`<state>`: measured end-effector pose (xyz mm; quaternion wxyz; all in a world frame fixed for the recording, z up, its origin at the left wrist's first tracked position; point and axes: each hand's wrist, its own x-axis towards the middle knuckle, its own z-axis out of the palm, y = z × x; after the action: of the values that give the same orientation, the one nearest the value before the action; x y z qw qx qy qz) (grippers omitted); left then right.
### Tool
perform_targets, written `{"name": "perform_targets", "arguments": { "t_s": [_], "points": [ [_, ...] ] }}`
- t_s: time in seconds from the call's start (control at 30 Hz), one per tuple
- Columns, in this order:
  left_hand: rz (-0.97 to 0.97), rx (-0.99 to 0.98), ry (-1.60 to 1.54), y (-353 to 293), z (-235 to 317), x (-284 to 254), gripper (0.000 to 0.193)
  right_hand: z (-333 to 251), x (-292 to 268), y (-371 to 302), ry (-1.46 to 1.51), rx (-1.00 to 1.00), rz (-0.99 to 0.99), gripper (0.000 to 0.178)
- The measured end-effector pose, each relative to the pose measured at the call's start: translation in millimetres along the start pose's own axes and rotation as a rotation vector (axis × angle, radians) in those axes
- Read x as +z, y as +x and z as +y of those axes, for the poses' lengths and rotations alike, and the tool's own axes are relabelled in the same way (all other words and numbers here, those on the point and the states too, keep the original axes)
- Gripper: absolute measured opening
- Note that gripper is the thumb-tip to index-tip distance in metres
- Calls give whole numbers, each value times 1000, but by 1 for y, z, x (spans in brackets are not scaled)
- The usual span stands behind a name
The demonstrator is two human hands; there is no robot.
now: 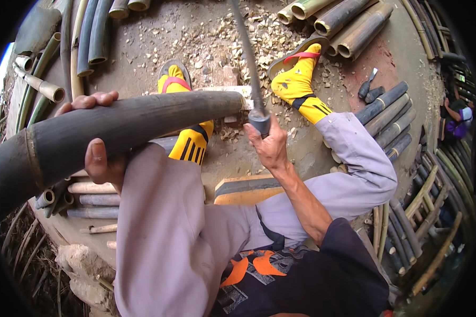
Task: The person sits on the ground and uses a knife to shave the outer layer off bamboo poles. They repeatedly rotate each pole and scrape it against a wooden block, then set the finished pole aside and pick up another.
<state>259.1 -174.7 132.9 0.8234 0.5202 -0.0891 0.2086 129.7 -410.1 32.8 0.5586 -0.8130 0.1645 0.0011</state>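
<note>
My left hand (101,168) is closed around a thick dark bamboo pole (127,120), thumb on the near side and fingertips over the far side. The pole slants across my left thigh, and its far end is close to a pale wooden block (247,95) on the ground. In my right hand (272,145) is the dark handle of a machete (252,63). Its long narrow blade points up and away from me, just right of the pole's end. The blade's tip runs out of the top of the view.
Wood chips (217,45) litter the ground between my feet. Cut bamboo lengths (354,31) lie at the far right, with more bamboo (388,119) beside my right leg. Two small dark tools (370,87) rest nearby. Another person (460,116) is at the right edge.
</note>
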Motion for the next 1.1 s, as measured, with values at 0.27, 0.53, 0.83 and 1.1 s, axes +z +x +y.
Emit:
{"name": "perform_targets", "arguments": {
  "t_s": [0.27,0.53,0.83,1.1],
  "points": [
    [-16,-33,-65,3,0,-4,73,44,3,17,3,441,-203,52],
    [-243,-69,-274,8,-7,-26,72,39,6,10,-80,-57,7,45],
    [-486,-13,-135,27,-1,-31,72,4,-5,0,-130,-149,91,45],
    [198,-24,59,-3,7,20,75,74,11,12,-75,366,-151,53]
  ]
}}
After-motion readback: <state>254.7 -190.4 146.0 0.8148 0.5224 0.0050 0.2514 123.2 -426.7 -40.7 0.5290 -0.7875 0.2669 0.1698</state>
